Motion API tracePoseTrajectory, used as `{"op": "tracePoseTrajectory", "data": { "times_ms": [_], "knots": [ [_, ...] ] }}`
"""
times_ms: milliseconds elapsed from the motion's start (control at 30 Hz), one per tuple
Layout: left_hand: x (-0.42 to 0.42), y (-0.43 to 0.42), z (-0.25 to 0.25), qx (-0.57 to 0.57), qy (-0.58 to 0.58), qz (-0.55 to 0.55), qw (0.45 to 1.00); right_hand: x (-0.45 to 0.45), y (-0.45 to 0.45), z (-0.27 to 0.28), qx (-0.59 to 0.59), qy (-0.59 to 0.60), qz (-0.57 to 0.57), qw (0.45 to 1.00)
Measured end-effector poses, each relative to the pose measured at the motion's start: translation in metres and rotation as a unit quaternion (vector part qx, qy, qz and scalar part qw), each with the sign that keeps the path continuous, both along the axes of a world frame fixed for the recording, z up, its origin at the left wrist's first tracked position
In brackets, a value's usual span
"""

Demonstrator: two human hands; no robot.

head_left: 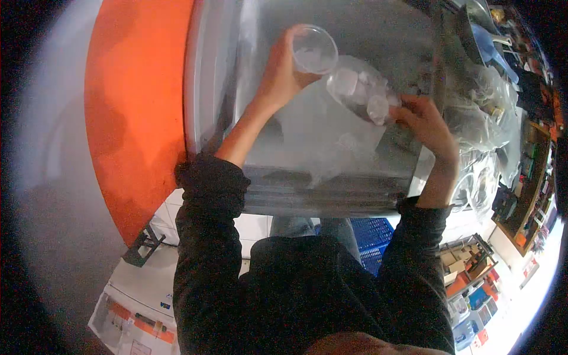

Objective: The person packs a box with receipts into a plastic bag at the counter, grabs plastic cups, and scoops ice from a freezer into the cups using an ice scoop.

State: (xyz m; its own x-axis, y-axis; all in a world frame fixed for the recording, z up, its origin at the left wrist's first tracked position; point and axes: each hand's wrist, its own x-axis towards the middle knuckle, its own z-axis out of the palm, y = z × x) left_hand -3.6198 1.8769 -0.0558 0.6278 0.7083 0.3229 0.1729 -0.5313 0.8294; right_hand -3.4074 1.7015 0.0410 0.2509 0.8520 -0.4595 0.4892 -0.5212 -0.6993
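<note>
My left hand (284,74) is wrapped round a clear, round cup (315,50) whose open rim faces the camera. Just to its right, my right hand (423,121) grips the end of a transparent plastic bag or container (355,86) with whitish, translucent pieces in it. The bag's far end lies close to the cup; whether they touch is unclear. Both are held above a grey metal surface (284,148). What the pieces are is too blurred to tell.
An orange panel (136,106) borders the surface on the left. Clear plastic bags (482,124) lie on the right, below a dark pan (467,35). Under the surface's near edge stands a blue crate (370,234). Shelves with small goods (473,290) are at the lower right.
</note>
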Motion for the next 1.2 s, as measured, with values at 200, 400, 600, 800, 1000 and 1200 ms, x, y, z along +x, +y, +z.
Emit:
{"op": "tracePoseTrajectory", "data": {
  "times_ms": [200, 400, 600, 800, 1000, 1200],
  "knots": [
    [0.012, -0.027, 0.006, -0.087, -0.074, -0.095, 0.989, -0.082, 0.055, 0.043, 0.035, -0.517, 0.17, 0.838],
    [0.013, -0.026, 0.003, -0.17, -0.078, -0.009, 0.982, -0.073, 0.045, 0.075, 0.059, -0.496, 0.035, 0.866],
    [0.01, -0.005, -0.01, -0.136, -0.104, 0.109, 0.979, -0.038, 0.001, -0.002, -0.116, -0.355, 0.136, 0.918],
    [0.01, -0.004, -0.002, -0.121, -0.115, 0.071, 0.983, -0.081, -0.008, -0.108, -0.092, -0.403, 0.266, 0.871],
    [0.011, -0.003, 0.001, -0.1, -0.117, 0.055, 0.987, -0.093, -0.005, -0.145, 0.035, -0.281, 0.21, 0.936],
    [0.01, -0.004, 0.002, -0.066, -0.087, 0.07, 0.992, -0.088, 0.01, -0.135, -0.096, -0.294, 0.313, 0.898]
  ]
}}
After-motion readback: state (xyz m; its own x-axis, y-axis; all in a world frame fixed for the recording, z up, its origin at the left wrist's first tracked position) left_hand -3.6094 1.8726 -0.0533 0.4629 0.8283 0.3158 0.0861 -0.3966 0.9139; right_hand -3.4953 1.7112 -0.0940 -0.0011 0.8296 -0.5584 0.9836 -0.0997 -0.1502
